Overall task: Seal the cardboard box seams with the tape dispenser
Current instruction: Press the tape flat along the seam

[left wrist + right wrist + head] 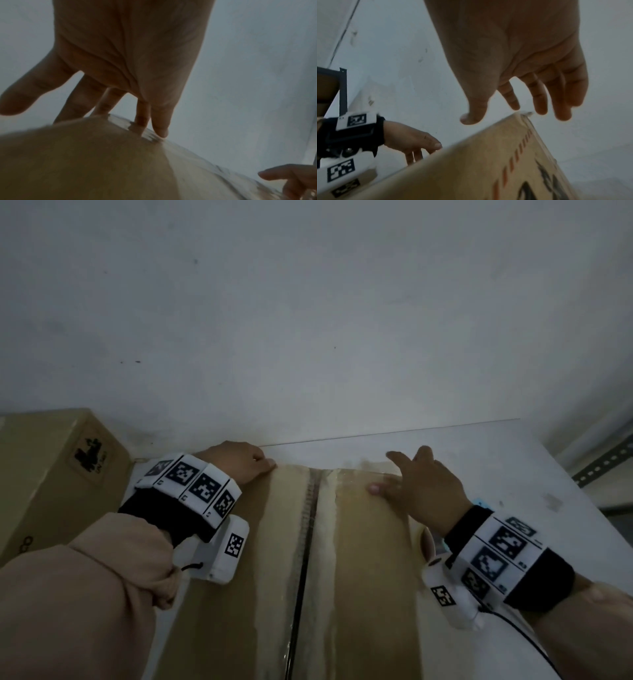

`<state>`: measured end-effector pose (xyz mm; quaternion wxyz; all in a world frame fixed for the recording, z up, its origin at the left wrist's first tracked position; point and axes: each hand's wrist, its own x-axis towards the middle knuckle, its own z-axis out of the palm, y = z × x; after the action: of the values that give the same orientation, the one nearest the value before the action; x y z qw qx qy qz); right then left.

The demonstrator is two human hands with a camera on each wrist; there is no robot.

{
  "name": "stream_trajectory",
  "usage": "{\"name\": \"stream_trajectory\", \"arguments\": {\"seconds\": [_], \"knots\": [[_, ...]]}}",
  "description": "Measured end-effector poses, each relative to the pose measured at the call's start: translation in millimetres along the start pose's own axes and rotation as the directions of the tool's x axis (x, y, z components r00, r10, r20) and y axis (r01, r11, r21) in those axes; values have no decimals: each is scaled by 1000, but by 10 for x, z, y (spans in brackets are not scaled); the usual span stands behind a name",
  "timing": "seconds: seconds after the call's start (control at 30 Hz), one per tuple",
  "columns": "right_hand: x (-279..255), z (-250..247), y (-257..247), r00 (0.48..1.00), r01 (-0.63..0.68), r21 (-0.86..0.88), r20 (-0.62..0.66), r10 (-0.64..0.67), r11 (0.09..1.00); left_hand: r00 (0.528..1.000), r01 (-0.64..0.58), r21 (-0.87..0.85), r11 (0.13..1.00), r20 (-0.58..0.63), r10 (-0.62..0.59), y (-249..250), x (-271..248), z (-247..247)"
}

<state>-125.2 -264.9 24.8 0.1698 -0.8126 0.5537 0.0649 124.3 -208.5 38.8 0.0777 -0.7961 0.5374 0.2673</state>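
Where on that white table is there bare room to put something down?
Bare patch: the white table right of the cardboard box, out to its far edge. Also a narrow strip between box and wall. Crowded: the left side, where a second box stands beside the left hand.

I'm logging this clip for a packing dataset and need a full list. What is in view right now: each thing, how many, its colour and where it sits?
Large brown cardboard box: one, brown, on the table right in front of the person; its centre seam runs away from the camera and looks untaped.
Smaller brown cardboard box: one, brown with a dark printed mark, at far left against the wall.
White table: one, white, under both boxes.
White wall: one, white with small dark specks, behind the table.
Grey perforated metal bar: one, grey, at the right edge.
Tape dispenser: none clearly visible.
Wrist bands with black-and-white markers: two, one per wrist.
Left hand: on the large box's far left edge.
Right hand: open, over its far right part.
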Motion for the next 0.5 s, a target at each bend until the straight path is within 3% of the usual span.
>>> {"name": "stream_trajectory", "arguments": {"seconds": [0.13,0.2,0.33,0.5], "knots": [[-94,39,10,999,45,213,16,-50,976,1000,-8,-54,999,-7,8,-108,-69,26],[-107,105,11,992,125,133,-19,-124,983,999,-32,-88,996,-4,32,-137,-92,36],[-111,315,83,934,356,-71,47,-354,932,998,-60,-117,991,-8,59,-144,-106,48],[-282,325,371,947,321,-59,37,-319,945,998,-62,-117,991,-6,62,-172,-71,70]]}}
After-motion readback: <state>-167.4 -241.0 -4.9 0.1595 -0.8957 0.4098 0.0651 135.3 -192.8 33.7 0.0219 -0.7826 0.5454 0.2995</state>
